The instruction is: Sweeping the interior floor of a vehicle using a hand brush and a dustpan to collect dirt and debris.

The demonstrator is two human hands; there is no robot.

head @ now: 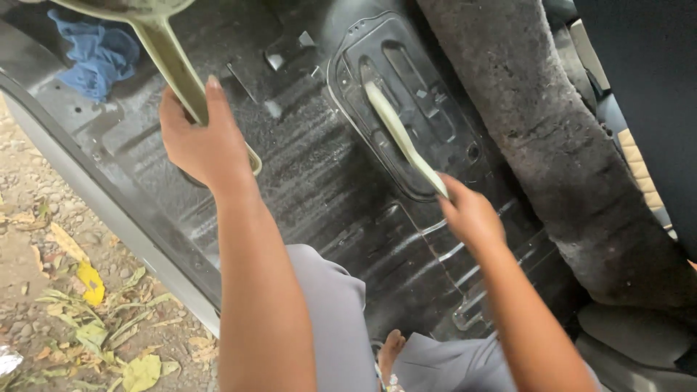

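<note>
Looking down: bare metal car floor (319,181), dark and wet, seen past the person's two forearms and grey trousers (334,312).
Far left: ground (51,276) of dirt and small stones outside the door sill, strewn with dry yellow leaves (91,283).
Upper left: blue cloth (98,51) lying crumpled on the floor near the sill.
Left hand (200,138): fingers wrapped tight around the handle of a pale green plastic scoop (163,43); the handle runs down through the fist and its end shows just below it, while the bowl sits at the top edge, partly out of view.
Centre: raised oval metal plate (428,109) pressed into the floor, with ribs and slots.
Right hand (472,214): closed on the near end of a long pale green brush (399,134), which lies slantwise across the oval plate and touches it.
Hands: well apart, each clamped on its own tool.
Right: grey felt carpet (552,145), pulled back and lying in a thick fold beside the plate.
Far right: edge of a dark seat (646,87).
Bottom: bare foot (388,352) on the floor between the trouser legs.
</note>
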